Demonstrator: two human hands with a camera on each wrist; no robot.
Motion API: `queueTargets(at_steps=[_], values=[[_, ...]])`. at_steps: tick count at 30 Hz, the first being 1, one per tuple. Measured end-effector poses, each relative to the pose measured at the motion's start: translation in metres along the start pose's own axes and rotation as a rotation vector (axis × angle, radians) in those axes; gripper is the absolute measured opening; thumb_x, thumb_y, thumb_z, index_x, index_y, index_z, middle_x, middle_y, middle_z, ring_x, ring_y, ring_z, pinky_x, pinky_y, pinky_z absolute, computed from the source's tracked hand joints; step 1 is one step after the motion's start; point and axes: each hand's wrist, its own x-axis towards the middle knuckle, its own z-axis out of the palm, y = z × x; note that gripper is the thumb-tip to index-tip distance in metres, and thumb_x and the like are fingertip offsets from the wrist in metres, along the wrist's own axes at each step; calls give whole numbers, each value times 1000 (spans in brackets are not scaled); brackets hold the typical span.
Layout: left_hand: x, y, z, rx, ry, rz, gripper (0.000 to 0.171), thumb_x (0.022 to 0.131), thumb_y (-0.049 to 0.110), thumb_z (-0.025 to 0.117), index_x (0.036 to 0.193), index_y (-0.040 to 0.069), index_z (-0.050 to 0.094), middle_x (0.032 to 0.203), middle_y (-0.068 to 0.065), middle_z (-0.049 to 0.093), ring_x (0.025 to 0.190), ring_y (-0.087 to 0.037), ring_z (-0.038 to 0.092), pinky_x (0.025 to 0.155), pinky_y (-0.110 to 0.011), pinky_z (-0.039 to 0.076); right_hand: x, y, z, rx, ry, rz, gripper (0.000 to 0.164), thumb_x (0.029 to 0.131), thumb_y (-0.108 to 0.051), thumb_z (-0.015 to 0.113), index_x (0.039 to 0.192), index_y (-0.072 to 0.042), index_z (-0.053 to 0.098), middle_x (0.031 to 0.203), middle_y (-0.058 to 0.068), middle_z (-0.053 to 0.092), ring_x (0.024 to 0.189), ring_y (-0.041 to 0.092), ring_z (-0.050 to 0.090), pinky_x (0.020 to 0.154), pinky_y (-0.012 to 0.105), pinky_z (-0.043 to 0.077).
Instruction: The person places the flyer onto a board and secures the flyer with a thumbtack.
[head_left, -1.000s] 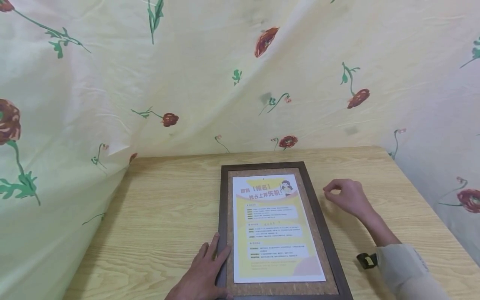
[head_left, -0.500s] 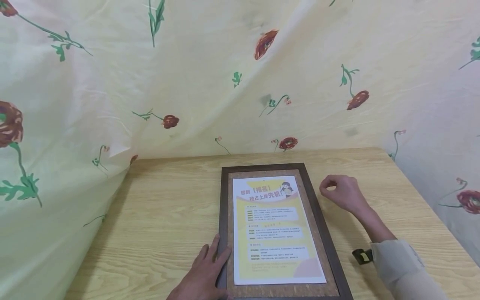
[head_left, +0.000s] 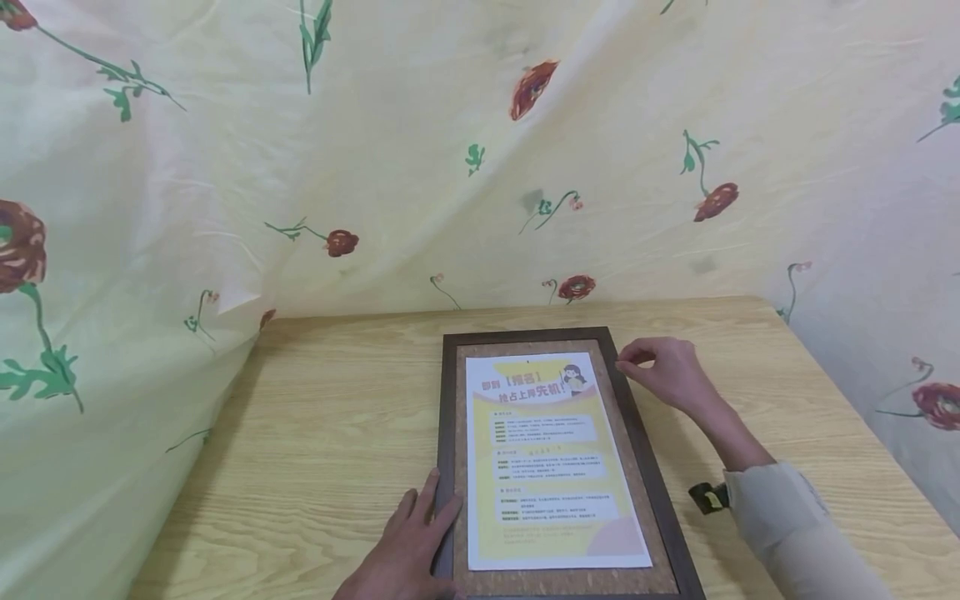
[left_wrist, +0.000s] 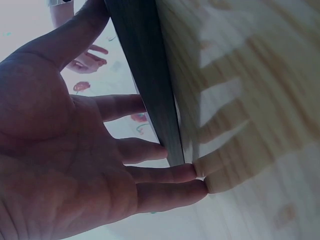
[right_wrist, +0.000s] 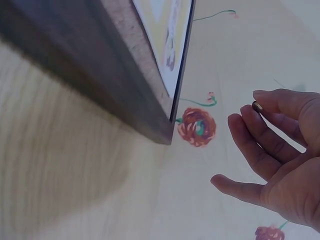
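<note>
A yellow-and-white printed poster [head_left: 555, 467] lies on a cork board [head_left: 570, 581] with a dark brown frame [head_left: 654, 479]. A tiny dark spot, which looks like a tack, shows at the poster's top middle. My left hand [head_left: 405, 542] rests against the frame's left side near the bottom, fingers straight; in the left wrist view two fingertips touch the table. My right hand [head_left: 667, 371] hovers by the frame's upper right side. Between its thumb and fingertips it pinches a small brass-coloured thumbtack [right_wrist: 257, 106], whose pin is hidden.
The board lies on a light wood-grain table [head_left: 315, 417]. A pale curtain [head_left: 405, 150] with red flowers hangs behind the table and along both sides. A dark strap with a wrist camera [head_left: 708, 497] sits at my right sleeve.
My right hand has moved left and slightly away from me, from beside the board to its upper right frame edge. The left hand and the board have stayed in place.
</note>
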Motion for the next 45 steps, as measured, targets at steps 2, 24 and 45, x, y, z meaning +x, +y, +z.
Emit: queueTargets(at_steps=[2,24,45], values=[[0,0,0,6,1,3,105,62,45,91,149,8,43,157,-30,15,132,-64,22,96,-73,34,3,-4,1,4,-5,-6,5,85,-4,76,89,-2,75,84,10,74,82,33,71,67,45,53],[1,1,0,23,-19,-17,107,61,47,90,149,9,43,158,-29,15,133,-63,22,96,-73,33,29,-25,17,25,-89,30,9,89,-1,72,96,3,76,90,15,73,78,26,66,64,36,52],[2,0,1,34,-20,-38,106,62,48,90,150,12,42,159,-26,14,134,-60,23,97,-69,36,57,-40,45,41,-114,-11,9,90,2,68,97,4,74,90,15,72,79,27,64,73,43,52]])
